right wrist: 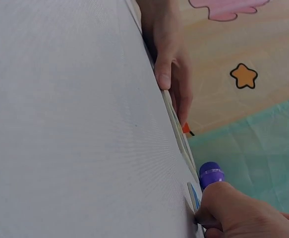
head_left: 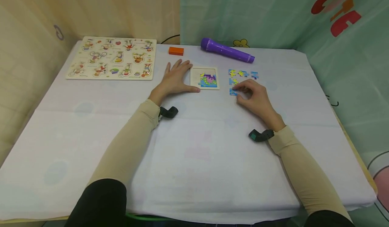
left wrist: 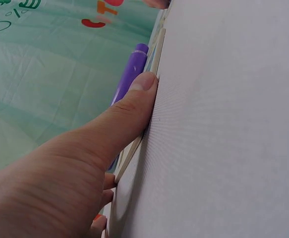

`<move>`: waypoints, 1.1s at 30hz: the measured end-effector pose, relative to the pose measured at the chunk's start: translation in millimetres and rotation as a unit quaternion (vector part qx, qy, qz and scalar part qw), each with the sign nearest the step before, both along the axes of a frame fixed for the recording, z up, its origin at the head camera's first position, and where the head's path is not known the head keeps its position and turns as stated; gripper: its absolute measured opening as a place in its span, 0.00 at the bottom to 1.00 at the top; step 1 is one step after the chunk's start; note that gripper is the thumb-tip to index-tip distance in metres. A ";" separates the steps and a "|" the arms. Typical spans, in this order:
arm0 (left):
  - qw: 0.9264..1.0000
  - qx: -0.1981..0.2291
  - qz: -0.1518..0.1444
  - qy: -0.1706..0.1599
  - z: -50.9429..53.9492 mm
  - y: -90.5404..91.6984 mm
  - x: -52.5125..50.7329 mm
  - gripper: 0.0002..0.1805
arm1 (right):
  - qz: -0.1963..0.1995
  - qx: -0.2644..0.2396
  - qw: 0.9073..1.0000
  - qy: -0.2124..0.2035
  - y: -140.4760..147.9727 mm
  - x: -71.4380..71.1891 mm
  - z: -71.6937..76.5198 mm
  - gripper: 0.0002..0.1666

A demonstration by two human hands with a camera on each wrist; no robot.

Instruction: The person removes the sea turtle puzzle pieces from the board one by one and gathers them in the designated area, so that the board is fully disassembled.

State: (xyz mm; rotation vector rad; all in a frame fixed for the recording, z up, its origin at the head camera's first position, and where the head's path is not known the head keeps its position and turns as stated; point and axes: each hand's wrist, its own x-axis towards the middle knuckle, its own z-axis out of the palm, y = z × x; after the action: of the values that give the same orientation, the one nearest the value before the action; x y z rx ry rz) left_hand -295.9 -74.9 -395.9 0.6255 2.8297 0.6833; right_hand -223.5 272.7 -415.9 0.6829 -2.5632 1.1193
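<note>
A small wooden jigsaw tray [head_left: 195, 72] lies mid-table, with joined pieces forming part of a purple, pink and green picture [head_left: 208, 80] inside it. My left hand [head_left: 174, 80] is spread flat beside the tray, its thumb touching the lower left edge. To the tray's right, my right hand [head_left: 253, 95] pinches a blue jigsaw piece [head_left: 232, 92] between thumb and fingers. That piece [right wrist: 194, 196] looks tilted up off the cloth in the right wrist view. Several loose blue and yellow pieces [head_left: 242, 73] lie just beyond the right fingers; the hand partly covers some of them.
A purple toy microphone [head_left: 228, 50] lies along the back of the table. Left of it is an orange block [head_left: 176, 51]. A large wooden picture board [head_left: 113, 58] occupies the back left. White cloth [head_left: 194, 152] covers the table, and curtains [head_left: 243, 10] hang behind it.
</note>
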 end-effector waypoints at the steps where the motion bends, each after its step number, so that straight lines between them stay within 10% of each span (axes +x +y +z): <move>1: 1.000 0.000 0.001 0.000 0.3 -0.4 0.2 0.65 | -0.002 0.000 1.000 0.002 -0.2 0.1 0.0 0.19; 23: 1.000 0.008 0.005 0.002 -0.4 -6.5 1.6 0.65 | 0.000 -0.012 0.999 0.045 -30.7 -13.8 6.8 0.17; 33: 1.000 0.015 0.004 0.013 0.7 -0.2 2.7 0.64 | 0.050 0.020 0.997 -0.048 -87.9 -47.4 22.8 0.30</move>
State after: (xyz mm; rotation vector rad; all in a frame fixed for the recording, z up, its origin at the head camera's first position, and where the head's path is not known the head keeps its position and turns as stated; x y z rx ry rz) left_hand -293.2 -75.1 -395.2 0.6322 2.8517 0.7268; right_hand -270.9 184.9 -393.1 0.7938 -2.6643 1.1623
